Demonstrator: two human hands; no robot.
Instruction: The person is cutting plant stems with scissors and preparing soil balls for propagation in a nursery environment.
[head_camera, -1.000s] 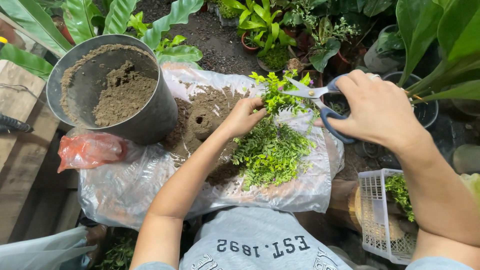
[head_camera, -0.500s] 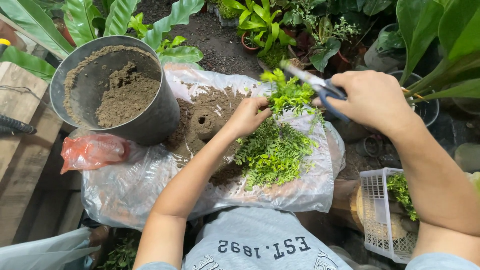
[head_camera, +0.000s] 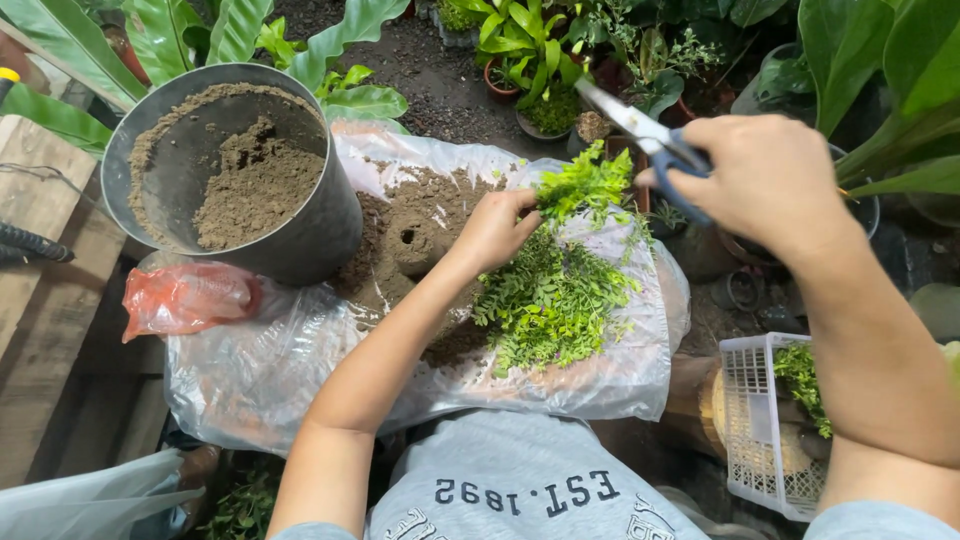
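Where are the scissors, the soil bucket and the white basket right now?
scissors (head_camera: 640, 130): head view, on the blades just ahead of the right hand (head_camera: 765, 180).
soil bucket (head_camera: 325, 225): head view, on its grey outer wall.
white basket (head_camera: 752, 420): head view, on its mesh side wall.

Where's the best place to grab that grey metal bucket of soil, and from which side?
Probably by the upper rim of the grey metal bucket, from its open near-left side: it stands upright and round, with no handle visible, and the clear plastic sheet and the left hand crowd its right.
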